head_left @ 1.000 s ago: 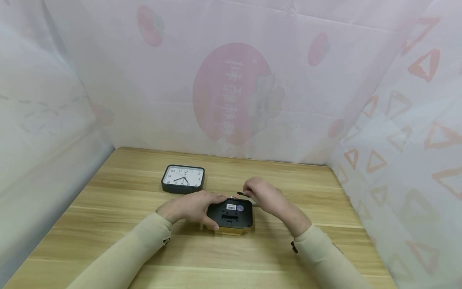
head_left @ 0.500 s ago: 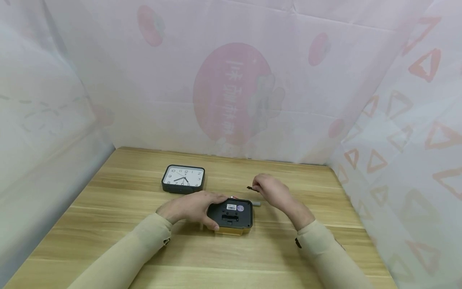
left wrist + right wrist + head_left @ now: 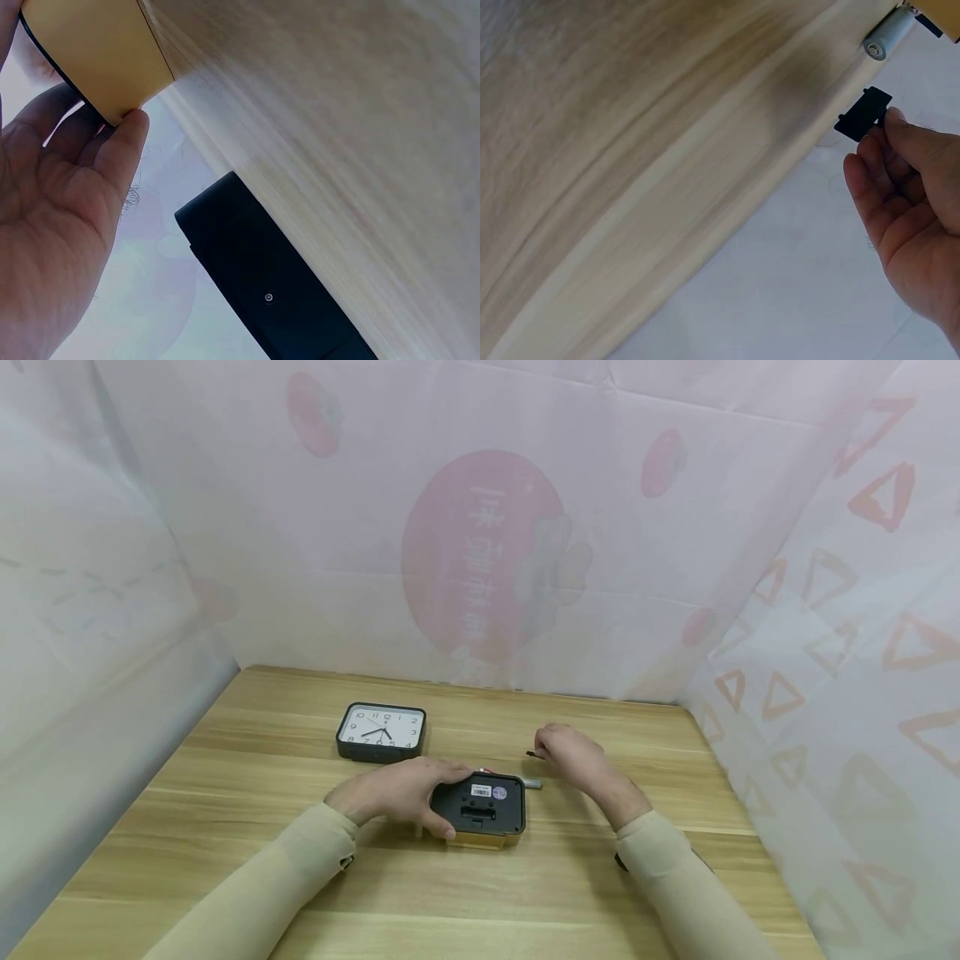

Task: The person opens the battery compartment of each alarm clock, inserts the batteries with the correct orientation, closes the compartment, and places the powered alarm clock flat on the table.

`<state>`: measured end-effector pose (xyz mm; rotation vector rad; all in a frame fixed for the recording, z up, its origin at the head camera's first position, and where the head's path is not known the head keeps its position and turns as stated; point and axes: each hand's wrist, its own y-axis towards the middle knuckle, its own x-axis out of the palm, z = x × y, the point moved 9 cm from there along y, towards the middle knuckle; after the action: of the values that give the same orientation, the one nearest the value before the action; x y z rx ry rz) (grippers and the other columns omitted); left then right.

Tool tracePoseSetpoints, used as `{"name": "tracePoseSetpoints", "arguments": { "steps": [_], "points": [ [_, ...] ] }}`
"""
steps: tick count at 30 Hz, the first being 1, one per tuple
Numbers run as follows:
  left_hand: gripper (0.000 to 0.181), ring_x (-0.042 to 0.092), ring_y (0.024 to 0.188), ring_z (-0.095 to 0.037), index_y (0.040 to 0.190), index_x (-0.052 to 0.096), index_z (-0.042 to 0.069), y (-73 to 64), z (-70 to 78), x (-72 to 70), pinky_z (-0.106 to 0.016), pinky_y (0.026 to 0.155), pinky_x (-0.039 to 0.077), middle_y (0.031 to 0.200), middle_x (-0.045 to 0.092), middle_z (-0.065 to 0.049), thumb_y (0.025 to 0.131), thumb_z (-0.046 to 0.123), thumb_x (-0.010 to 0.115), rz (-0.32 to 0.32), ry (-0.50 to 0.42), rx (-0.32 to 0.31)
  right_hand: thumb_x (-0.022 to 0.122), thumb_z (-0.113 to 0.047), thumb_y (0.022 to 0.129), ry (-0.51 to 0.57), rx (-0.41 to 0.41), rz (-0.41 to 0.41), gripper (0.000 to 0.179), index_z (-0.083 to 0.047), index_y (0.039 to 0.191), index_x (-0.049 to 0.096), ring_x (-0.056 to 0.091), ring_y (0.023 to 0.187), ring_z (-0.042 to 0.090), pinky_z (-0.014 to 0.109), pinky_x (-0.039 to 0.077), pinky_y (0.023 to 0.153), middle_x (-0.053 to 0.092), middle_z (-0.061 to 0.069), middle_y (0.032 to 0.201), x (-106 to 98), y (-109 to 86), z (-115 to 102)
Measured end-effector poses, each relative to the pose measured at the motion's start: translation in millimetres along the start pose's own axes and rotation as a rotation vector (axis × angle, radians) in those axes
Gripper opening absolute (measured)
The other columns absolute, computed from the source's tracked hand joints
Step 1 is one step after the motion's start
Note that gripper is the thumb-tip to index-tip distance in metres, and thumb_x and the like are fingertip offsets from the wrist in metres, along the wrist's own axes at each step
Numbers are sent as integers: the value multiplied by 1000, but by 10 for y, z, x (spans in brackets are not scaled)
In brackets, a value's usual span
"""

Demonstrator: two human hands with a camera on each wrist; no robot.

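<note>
A gold-sided clock (image 3: pixel 491 803) lies face down, its black back up and the battery compartment (image 3: pixel 477 813) uncovered. My left hand (image 3: pixel 405 789) grips its left side, thumb at the near edge and fingers at the far edge. In the left wrist view, fingertips press the gold casing (image 3: pixel 97 52). Beyond the clock's right end, my right hand (image 3: pixel 573 758) pinches a small black battery cover (image 3: pixel 864 114) between thumb and fingers, above the table. Close against the clock's right side lies a grey battery (image 3: pixel 532 783), also visible in the right wrist view.
A second clock (image 3: pixel 381 728), black-framed with a white dial, lies face up behind my left hand. Something small, red and white (image 3: pixel 486 770), peeks out behind the gold clock. Printed fabric walls (image 3: pixel 360 568) enclose the wooden table (image 3: pixel 420 902).
My right hand has moved right, away from the clock, carrying the battery cover, and lately dipped slightly. More of the battery now shows. The left hand and both clocks have stayed put.
</note>
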<state>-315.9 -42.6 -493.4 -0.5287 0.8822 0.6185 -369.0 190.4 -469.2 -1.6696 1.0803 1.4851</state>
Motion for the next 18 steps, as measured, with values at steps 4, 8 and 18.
{"name": "tracePoseSetpoints", "arguments": {
  "steps": [4,8,18],
  "points": [
    [108,50,173,-36,178,52,13,-1,4,14,-56,144,41,185,52,-11,90,49,104,-4,15,-3,77,-10,114,-61,-27,-13,12,-10,102,76,67,90,14,35,65,81,77,2,101,48,5,-11],
    [108,51,171,-38,178,51,12,3,5,27,-57,143,43,186,51,-12,91,50,103,-9,47,-8,80,-14,112,-106,-53,-11,14,-10,100,75,64,87,14,34,63,78,75,1,98,80,7,-21],
    [107,53,170,-38,180,49,16,-3,-3,36,-56,141,46,188,47,-12,94,56,99,-32,109,-36,81,-13,112,31,-5,-40,10,-13,103,79,71,91,15,40,68,87,79,2,102,120,-4,80]
  ]
}}
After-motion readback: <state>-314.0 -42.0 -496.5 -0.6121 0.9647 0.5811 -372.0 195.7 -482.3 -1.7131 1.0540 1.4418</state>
